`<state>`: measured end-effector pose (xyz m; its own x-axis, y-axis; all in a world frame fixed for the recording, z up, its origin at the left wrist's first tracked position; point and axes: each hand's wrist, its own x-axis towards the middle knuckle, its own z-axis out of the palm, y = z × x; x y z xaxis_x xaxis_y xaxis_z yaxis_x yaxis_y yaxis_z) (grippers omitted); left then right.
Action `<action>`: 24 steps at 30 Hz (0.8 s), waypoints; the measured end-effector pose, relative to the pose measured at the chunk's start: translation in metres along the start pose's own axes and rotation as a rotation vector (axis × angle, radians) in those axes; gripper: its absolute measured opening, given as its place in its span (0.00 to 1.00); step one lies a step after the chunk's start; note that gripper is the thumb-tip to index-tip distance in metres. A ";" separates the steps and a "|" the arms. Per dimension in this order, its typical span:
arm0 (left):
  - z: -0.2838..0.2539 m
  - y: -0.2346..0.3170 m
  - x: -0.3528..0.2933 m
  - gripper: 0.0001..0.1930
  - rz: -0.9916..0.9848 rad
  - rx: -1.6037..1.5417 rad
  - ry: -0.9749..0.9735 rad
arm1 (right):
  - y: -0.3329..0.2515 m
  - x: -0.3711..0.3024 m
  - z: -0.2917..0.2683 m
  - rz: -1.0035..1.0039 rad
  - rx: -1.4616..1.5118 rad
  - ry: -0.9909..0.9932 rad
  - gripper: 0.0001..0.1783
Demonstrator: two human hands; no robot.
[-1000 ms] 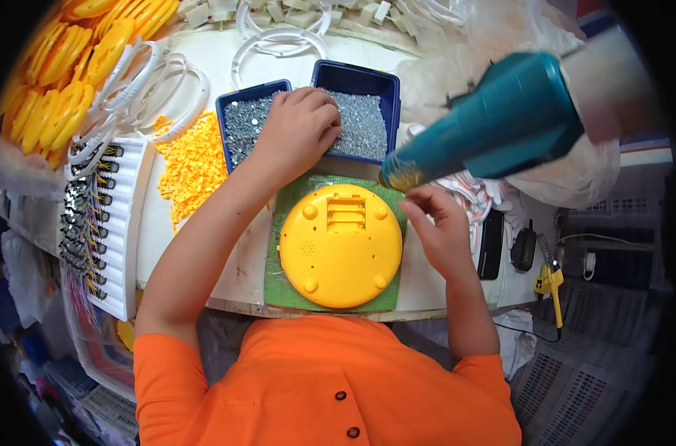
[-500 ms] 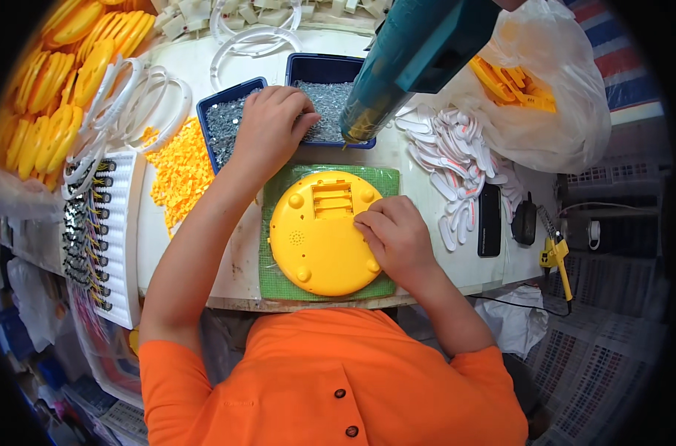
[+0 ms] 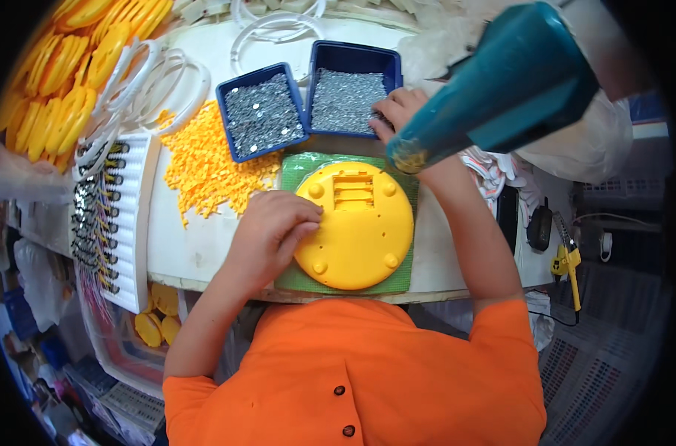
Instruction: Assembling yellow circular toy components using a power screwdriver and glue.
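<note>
Pale and cluttered, the surface (image 3: 193, 256) runs away from the person's orange shirt (image 3: 338, 357), its front edge bowed by the lens. Nearest on it, a green mat (image 3: 401, 276) carries the round yellow shell (image 3: 356, 241), which lies flat with four stubby feet upward and its open battery compartment (image 3: 353, 193) toward the far side.

Since half a second ago the hands have traded places. The left hand (image 3: 271, 227) has left the bins and come back to the shell's left edge, where its fingertips appear to rest; its grip is loosely curled, and I cannot tell whether a small piece is pinched there. The right hand (image 3: 403, 111), which was on the shell, now reaches past it, fingers dipping over the right side of the right-hand blue bin (image 3: 356, 56) at the small metal pieces (image 3: 344, 100). Whether that grip has closed on any is hidden. As I judge it, supplying and attending to the shell have switched sides, while the shell stays on its mat.

Just beyond, the left-hand blue bin (image 3: 272, 152) stands fully uncovered, next to a heap of small yellow parts (image 3: 204, 163). A teal power tool (image 3: 494, 89) hangs in front of the right wrist. Farthest off lie white rings (image 3: 275, 33).
</note>
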<state>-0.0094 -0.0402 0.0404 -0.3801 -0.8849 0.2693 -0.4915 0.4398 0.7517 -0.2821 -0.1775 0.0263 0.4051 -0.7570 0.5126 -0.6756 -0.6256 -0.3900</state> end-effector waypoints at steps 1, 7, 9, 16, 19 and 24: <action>0.002 0.003 -0.004 0.06 0.055 0.006 -0.011 | 0.021 0.004 0.010 -0.088 -0.087 -0.035 0.08; 0.006 0.012 -0.020 0.07 0.073 0.152 -0.037 | 0.028 0.017 0.023 -0.048 -0.117 -0.183 0.06; 0.006 0.013 -0.019 0.07 0.099 0.175 -0.040 | 0.031 0.011 0.029 -0.062 -0.054 -0.043 0.06; -0.012 0.007 -0.007 0.09 0.177 0.140 -0.066 | 0.005 0.021 0.017 0.000 -0.084 -0.115 0.05; -0.016 -0.004 0.024 0.10 0.141 0.132 0.015 | -0.002 0.025 0.003 0.048 -0.044 -0.089 0.05; 0.005 -0.036 0.113 0.10 0.203 0.349 0.162 | -0.014 0.019 -0.012 0.101 -0.169 -0.172 0.06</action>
<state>-0.0380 -0.1555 0.0406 -0.3823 -0.7757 0.5022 -0.6653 0.6082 0.4330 -0.2718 -0.1812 0.0505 0.4191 -0.8440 0.3347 -0.8056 -0.5157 -0.2918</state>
